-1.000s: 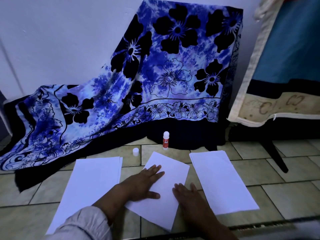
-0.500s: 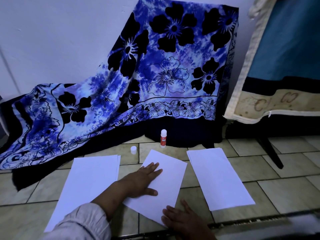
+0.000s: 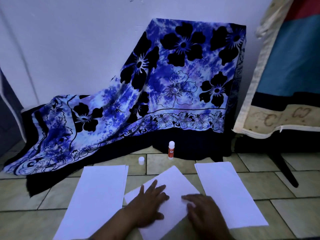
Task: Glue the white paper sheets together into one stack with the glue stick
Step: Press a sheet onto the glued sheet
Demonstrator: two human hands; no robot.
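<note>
Three lots of white paper lie on the tiled floor. A stack [image 3: 97, 196] lies at the left and another stack [image 3: 228, 191] at the right. Between them a single sheet [image 3: 174, 186] lies turned at an angle, its left corner over the left stack's edge. My left hand [image 3: 149, 203] presses flat on this sheet with straight fingers. My right hand [image 3: 206, 213] rests flat on the sheet's right part, fingers pointing left. An uncapped glue stick [image 3: 171, 150] with a red label stands upright beyond the paper. Its white cap [image 3: 141, 160] sits to its left.
A blue flowered cloth [image 3: 164, 87] drapes over something against the white wall, spilling onto the floor at the left. A padded panel [image 3: 285, 75] on a dark leg [image 3: 284, 168] stands at the right.
The middle sheet has rotated so one corner points away from me. My right hand moved up onto the sheet, and my left hand shifted with it. The view tilted down.
</note>
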